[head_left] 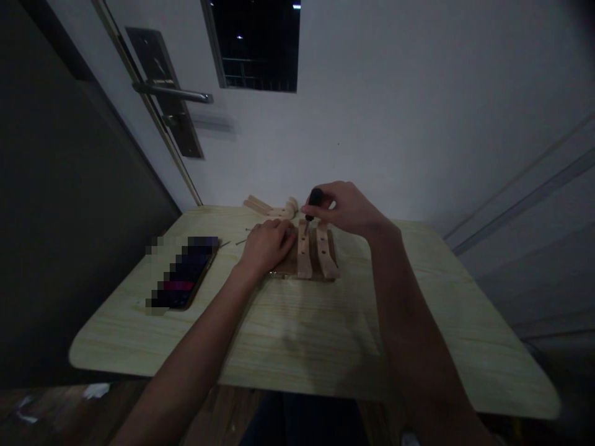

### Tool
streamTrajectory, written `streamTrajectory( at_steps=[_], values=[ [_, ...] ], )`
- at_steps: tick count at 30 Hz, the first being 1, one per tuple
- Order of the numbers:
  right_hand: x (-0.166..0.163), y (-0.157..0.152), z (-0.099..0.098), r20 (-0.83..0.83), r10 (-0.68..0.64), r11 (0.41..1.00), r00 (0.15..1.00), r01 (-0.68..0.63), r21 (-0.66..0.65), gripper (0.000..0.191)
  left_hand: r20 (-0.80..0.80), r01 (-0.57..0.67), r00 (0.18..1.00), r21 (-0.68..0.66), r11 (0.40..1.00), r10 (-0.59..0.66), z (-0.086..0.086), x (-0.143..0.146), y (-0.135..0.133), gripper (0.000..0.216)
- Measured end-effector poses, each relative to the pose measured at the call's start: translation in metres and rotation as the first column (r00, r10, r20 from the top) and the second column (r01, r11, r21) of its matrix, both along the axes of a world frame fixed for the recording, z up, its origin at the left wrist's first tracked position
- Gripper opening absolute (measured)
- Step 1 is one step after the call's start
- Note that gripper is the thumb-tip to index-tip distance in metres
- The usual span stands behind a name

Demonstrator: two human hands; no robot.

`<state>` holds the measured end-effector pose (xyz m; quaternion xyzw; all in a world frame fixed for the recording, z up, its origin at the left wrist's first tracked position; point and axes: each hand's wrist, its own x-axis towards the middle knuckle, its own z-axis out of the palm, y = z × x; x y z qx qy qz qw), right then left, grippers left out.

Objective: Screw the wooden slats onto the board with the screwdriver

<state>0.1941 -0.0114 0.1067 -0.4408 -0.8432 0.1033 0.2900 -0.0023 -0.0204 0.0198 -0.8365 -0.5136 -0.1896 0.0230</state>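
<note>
My right hand [346,207] is closed around the black handle of a screwdriver [316,198]. The screwdriver points down, its shaft meeting a pale wooden piece with holes [304,263] near the upper hole. A second, similar wooden piece [325,251] lies just right of it. Both rest on a flat brown board or pack [286,266] whose edge looks shiny. My left hand [269,241] lies over the left part of that board, palm down, fingers extended and thumb apart. What sits beneath its fingers is hidden.
More pale wooden pieces [274,209] lie at the table's back edge by the white door [395,111]. Thin screws or nails [240,241] are left of my left hand. A phone [186,272], partly pixelated, lies on the left of the wood-grain table [297,341].
</note>
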Motion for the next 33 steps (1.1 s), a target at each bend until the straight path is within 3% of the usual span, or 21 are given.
streamTrajectory(
  at_steps=[3, 6, 9, 12, 18, 23, 26, 30, 33],
  values=[
    [0.003, 0.002, -0.002, -0.039, -0.006, 0.999, 0.999, 0.007, 0.032, 0.038, 0.004, 0.115, 0.993, -0.058, 0.992, -0.115, -0.001, -0.009, 0.006, 0.028],
    [0.003, 0.005, -0.003, -0.056, -0.008, 0.999, 0.998, 0.01, 0.038, 0.044, 0.144, 0.248, 0.963, -0.139, 0.959, -0.229, -0.007, -0.019, 0.015, 0.03],
    [0.002, 0.005, -0.004, -0.063, 0.003, 1.0, 0.998, -0.002, 0.024, 0.048, 0.252, 0.296, 0.937, -0.197, 0.935, -0.243, -0.017, -0.025, 0.024, 0.036],
    [0.0, 0.004, -0.003, -0.062, 0.007, 1.0, 0.998, -0.006, 0.011, 0.048, 0.343, 0.349, 0.892, -0.108, 0.931, -0.295, -0.024, -0.026, 0.031, 0.032],
    [-0.003, 0.002, -0.002, -0.018, -0.006, 1.0, 1.0, 0.006, -0.03, 0.036, 0.447, 0.257, 0.873, -0.08, 0.963, -0.196, -0.026, -0.038, 0.039, 0.028],
    [-0.004, 0.001, -0.003, -0.041, 0.053, 0.995, 0.998, -0.056, -0.078, 0.016, 0.587, 0.392, 0.783, -0.212, 0.895, -0.204, -0.024, -0.047, 0.038, 0.031],
    [-0.004, -0.001, -0.002, -0.02, 0.061, 0.993, 0.998, -0.063, -0.102, 0.015, 0.67, 0.484, 0.707, -0.221, 0.847, -0.229, -0.028, -0.047, 0.039, 0.03],
    [-0.005, -0.002, 0.0, 0.029, 0.076, 0.99, 0.997, -0.072, -0.124, 0.015, 0.727, 0.401, 0.67, -0.181, 0.898, -0.153, -0.034, -0.046, 0.044, 0.034],
    [-0.005, -0.003, 0.001, 0.057, 0.089, 0.989, 0.994, -0.081, -0.123, 0.014, 0.776, 0.346, 0.624, -0.167, 0.923, -0.093, -0.027, -0.048, 0.044, 0.046]
  ],
)
